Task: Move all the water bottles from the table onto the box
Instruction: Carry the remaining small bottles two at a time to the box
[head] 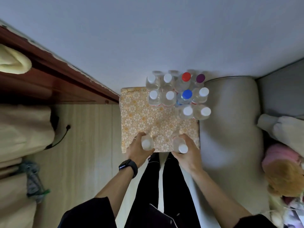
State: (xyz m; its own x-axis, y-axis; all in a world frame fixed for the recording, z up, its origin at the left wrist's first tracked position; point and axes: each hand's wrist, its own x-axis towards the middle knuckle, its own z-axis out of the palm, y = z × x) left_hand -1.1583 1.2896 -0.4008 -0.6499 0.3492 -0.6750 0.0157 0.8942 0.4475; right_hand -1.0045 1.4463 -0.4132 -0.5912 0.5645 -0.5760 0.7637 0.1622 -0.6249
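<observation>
Bottles [170, 96]: labels [154, 105] blurred; left hand [137, 150], right hand [189, 154] gripping.

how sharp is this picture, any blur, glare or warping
Head view: dim, even light, no glare; the standing bottles are fairly sharp; the held bottles that the left hand and right hand grip look smeared; wide-angle distortion bends the wooden edge and blurs the corners.

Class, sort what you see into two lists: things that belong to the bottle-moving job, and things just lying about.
Job:
left hand gripping the left bottle
right hand gripping the right bottle
standing bottles
flower-patterned top

Lying about:
grey cushion
black cable
wooden frame
</observation>
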